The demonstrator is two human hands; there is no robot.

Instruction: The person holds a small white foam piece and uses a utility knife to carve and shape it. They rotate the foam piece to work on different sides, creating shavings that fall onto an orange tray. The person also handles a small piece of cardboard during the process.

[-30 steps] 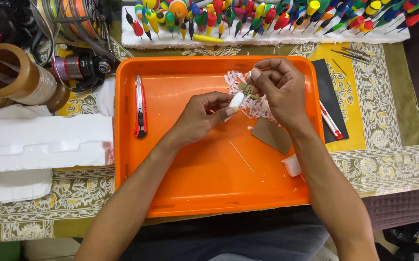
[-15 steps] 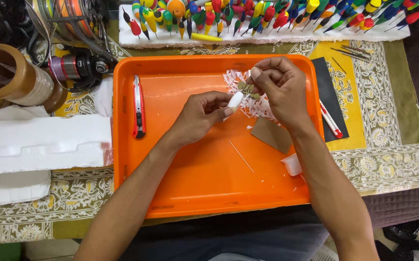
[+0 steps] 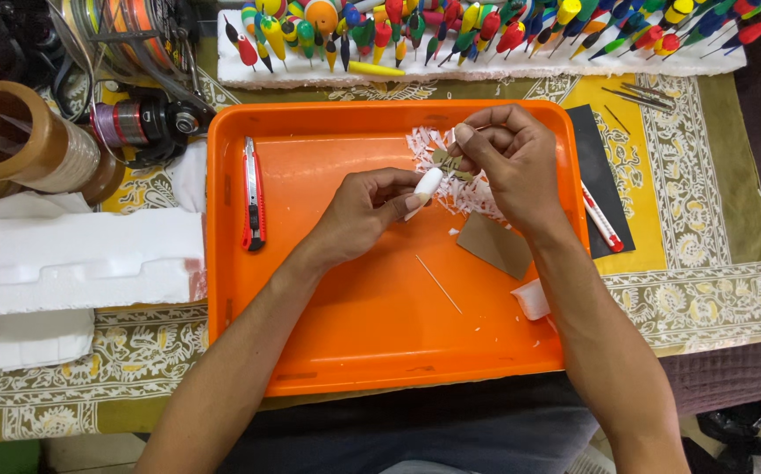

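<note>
Patterned cloth table, orange tray [image 3: 310, 351] at centre.

Left hand [image 3: 364, 211] pinches a small white oval foam piece [image 3: 428, 183], smooth and rounded, above the tray's far middle. Right hand [image 3: 510, 158], just right of it, pinches a small tan scrap [image 3: 447, 161] against the piece's far end. White shavings [image 3: 468, 197] lie beneath; red utility knife [image 3: 253, 195] at tray's left; brown card [image 3: 496, 244] near right.

Glossy orange plastic tray [image 3: 310, 351]; matt white foam piece [image 3: 428, 183] (smooth) lay in left hand [image 3: 363, 211]; brown cardboard scrap [image 3: 496, 244] looked dull.
</note>
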